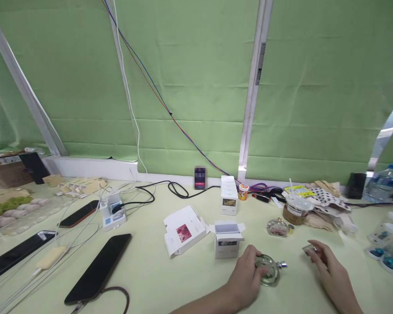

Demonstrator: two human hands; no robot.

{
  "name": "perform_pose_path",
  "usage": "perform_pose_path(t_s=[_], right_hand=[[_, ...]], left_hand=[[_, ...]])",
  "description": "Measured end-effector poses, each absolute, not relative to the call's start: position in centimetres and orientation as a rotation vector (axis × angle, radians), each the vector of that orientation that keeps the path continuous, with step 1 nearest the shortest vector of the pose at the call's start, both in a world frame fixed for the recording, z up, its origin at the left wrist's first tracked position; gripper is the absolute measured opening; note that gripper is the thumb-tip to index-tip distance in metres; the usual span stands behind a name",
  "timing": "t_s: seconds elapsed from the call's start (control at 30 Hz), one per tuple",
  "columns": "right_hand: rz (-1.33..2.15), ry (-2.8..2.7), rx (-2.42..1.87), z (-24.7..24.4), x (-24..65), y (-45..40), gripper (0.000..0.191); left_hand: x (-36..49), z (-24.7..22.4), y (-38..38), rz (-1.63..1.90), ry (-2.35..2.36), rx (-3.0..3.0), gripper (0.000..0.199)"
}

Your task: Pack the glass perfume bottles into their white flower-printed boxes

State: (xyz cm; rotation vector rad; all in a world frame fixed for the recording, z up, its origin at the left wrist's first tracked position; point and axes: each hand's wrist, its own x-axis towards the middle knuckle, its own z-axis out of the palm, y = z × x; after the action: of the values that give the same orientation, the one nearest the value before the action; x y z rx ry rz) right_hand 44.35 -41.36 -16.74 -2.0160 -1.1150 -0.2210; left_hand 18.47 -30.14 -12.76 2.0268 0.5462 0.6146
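Note:
My left hand (pixel 245 277) is closed around a round clear-green glass perfume bottle (pixel 272 269), tilted on its side with its silver spray neck pointing right. To the right, my right hand (pixel 330 272) pinches a small shiny bottle cap (pixel 309 249), apart from the neck. An open white box (pixel 227 247) with its flaps spread stands just behind my left hand. Beside it on the left lies a flattened white carton (pixel 185 231) with a pink-red picture. A second, smaller perfume bottle (pixel 277 227) rests farther back, near a small gold round piece (pixel 291 228).
White boxes (pixel 229 203) stand in a row at the back, by an orange-and-white tub (pixel 243 192). A lidded cup with straw (pixel 296 209) stands right of them. Phones (pixel 100 268), cables and a power strip (pixel 114 220) occupy the left; clear jars (pixel 391 246) stand far right.

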Motion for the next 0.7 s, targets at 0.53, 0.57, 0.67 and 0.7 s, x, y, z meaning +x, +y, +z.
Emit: perform_pose_path(t_s=[0.53, 0.57, 0.67, 0.7], right_hand=[[0.184, -1.071, -1.484, -15.7, 36.3, -41.1, 0.027], [0.178, -1.104, -1.495, -15.6, 36.3, -41.2, 0.027], [0.171, -1.235, -1.552, -15.8, 36.3, -41.3, 0.030], [0.165, -1.281, -1.576, -15.9, 36.3, -41.3, 0.033]], left_hand=[[18.4, -12.4, -30.3, 0.601, 0.530, 2.064, 0.020], [18.4, -12.4, -30.3, 0.604, 0.535, 2.064, 0.019], [18.4, -12.3, -30.3, 0.621, 0.546, 2.055, 0.017], [18.4, -12.3, -30.3, 0.626, 0.552, 2.049, 0.016]])
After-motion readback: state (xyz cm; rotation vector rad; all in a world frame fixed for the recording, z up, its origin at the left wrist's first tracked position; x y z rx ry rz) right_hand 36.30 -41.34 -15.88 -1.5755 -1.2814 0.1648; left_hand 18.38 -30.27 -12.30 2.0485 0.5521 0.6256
